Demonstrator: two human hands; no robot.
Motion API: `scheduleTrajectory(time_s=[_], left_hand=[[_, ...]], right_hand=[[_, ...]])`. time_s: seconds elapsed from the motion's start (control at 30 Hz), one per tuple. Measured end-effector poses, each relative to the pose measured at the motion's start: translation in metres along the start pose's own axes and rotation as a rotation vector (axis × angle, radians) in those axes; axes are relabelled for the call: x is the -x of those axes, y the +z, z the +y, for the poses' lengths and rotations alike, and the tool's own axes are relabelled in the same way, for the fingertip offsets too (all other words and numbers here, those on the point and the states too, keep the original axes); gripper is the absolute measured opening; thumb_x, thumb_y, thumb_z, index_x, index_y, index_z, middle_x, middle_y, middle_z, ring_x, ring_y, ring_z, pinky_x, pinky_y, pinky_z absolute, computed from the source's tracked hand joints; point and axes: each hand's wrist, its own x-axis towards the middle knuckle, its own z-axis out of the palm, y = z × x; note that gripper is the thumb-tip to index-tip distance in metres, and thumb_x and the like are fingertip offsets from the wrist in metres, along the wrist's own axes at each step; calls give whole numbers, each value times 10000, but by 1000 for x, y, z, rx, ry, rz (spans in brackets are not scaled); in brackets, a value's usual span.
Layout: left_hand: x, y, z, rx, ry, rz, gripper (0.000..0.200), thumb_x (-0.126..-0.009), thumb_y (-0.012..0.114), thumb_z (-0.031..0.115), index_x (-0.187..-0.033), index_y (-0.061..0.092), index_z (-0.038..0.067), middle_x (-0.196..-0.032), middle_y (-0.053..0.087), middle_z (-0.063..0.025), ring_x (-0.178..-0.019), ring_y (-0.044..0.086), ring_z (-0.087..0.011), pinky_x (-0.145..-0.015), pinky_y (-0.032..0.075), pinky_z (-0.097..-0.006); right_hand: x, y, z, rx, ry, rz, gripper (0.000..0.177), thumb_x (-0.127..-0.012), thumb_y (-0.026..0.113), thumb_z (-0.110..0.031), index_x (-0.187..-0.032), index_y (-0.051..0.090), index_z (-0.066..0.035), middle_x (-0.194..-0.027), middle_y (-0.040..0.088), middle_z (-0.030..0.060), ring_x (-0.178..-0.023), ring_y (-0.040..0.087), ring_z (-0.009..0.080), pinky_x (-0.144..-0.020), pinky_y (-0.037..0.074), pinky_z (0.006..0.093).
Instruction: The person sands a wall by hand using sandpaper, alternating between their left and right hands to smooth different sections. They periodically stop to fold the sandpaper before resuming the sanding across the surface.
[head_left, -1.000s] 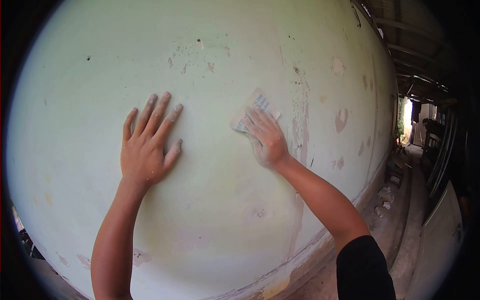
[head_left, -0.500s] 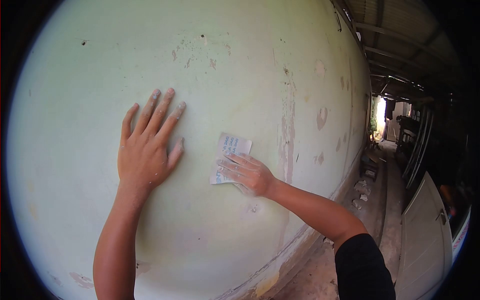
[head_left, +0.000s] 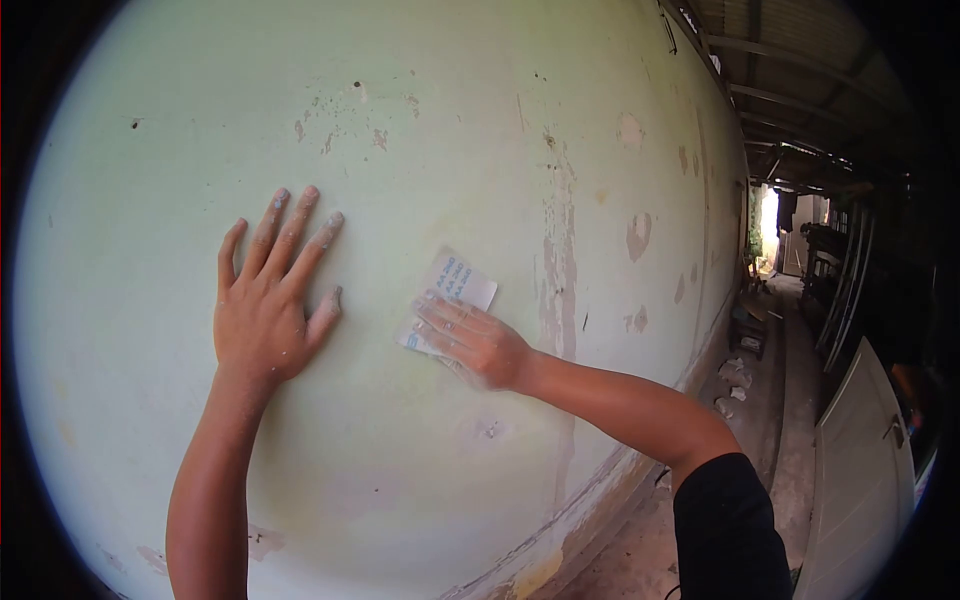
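A sheet of sandpaper (head_left: 468,281), its pale back printed with blue lettering, lies against the light green wall (head_left: 440,130). Over it my right hand (head_left: 478,345) presses with fingers together, covering the lower part of the sheet. The face turned to the wall is hidden. To the left, my left hand (head_left: 268,310) rests flat on the wall with its fingers spread and nothing under them that I can see. Pale dust coats the fingertips of both hands.
Peeled paint patches (head_left: 560,270) run down the wall right of my right hand. A white door panel (head_left: 860,480) leans at the lower right. Rubble (head_left: 735,375) lies along the wall's foot, beside a narrow passage that leads to a bright opening (head_left: 769,230).
Against the wall marks, my right hand and the sandpaper have shifted slightly, and the sheet is turned a little. My left hand keeps its place while the whole view has swung slightly.
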Motion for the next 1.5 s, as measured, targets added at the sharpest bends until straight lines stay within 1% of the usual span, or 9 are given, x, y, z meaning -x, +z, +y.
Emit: scheduleTrajectory(time_s=[0.1, 0.27, 0.4, 0.6, 0.7, 1.0, 1.23, 1.33, 1.5], left_hand=[[-10, 2, 13, -31, 3, -12, 728, -938, 559, 390, -1652, 430, 332, -1783, 284, 50, -1653, 219, -186, -1375, 96, -489], [-16, 4, 21, -79, -1, -40, 743, -952, 538, 404, -1676, 386, 332, -1792, 259, 45, -1658, 204, -192, -1375, 80, -492], [-17, 4, 23, -97, -6, -42, 746, -951, 540, 406, -1677, 388, 317, -1794, 257, 36, -1660, 198, -196, -1374, 79, -492], [-17, 4, 27, -135, -32, -49, 739, -966, 531, 419, -1682, 363, 357, -1792, 255, 51, -1653, 216, -185, -1376, 86, -486], [-18, 4, 28, -153, -19, -48, 743, -962, 530, 418, -1683, 364, 350, -1792, 257, 48, -1654, 214, -186, -1375, 88, -486], [-17, 6, 27, -169, -3, -49, 748, -951, 543, 401, -1677, 388, 305, -1793, 264, 25, -1661, 203, -200, -1368, 93, -494], [-16, 5, 28, -155, -25, -38, 726, -953, 540, 407, -1663, 404, 343, -1783, 280, 58, -1648, 229, -179, -1374, 104, -476], [-16, 6, 28, -147, -25, -31, 737, -935, 558, 399, -1657, 416, 345, -1780, 289, 57, -1645, 236, -177, -1376, 106, -475], [-17, 3, 29, -126, -27, -51, 754, -919, 570, 377, -1656, 426, 306, -1784, 290, 31, -1654, 226, -199, -1366, 115, -499]], right_hand=[[7, -1, 18, 5, -170, -33, 447, -877, 712, -51, -1322, 709, -1, -1516, 630, 190, -1451, 568, 364, -1154, 519, 474], [-31, -47, 131, 197, 277, 286, 430, -946, 725, -61, -1373, 695, -25, -1515, 634, 156, -1431, 568, 378, -1156, 513, 462], [-47, -41, 134, 127, 459, 365, 471, -955, 704, -58, -1423, 657, -20, -1559, 589, 170, -1476, 511, 396, -1185, 489, 454], [35, 6, 4, -85, -251, -112, 441, -943, 667, -136, -1370, 697, -26, -1571, 592, 139, -1486, 529, 348, -1206, 476, 479], [52, 8, 28, -117, -266, -113, 430, -953, 640, -137, -1368, 698, -38, -1559, 609, 125, -1463, 557, 339, -1193, 489, 477], [-40, -44, 154, -61, 516, 413, 411, -1009, 685, -89, -1416, 671, -34, -1561, 597, 139, -1511, 478, 360, -1235, 421, 461], [67, -1, 29, -173, 37, -81, 519, -885, 740, -39, -1394, 697, -127, -1608, 561, 73, -1518, 491, 310, -1264, 408, 495], [91, -9, 56, -179, -114, -147, 491, -893, 729, -46, -1373, 718, -151, -1575, 602, 44, -1507, 511, 276, -1243, 438, 479], [15, -64, 162, 50, 332, 132, 429, -1014, 664, -131, -1443, 679, -128, -1575, 595, 83, -1509, 493, 324, -1219, 455, 441]])
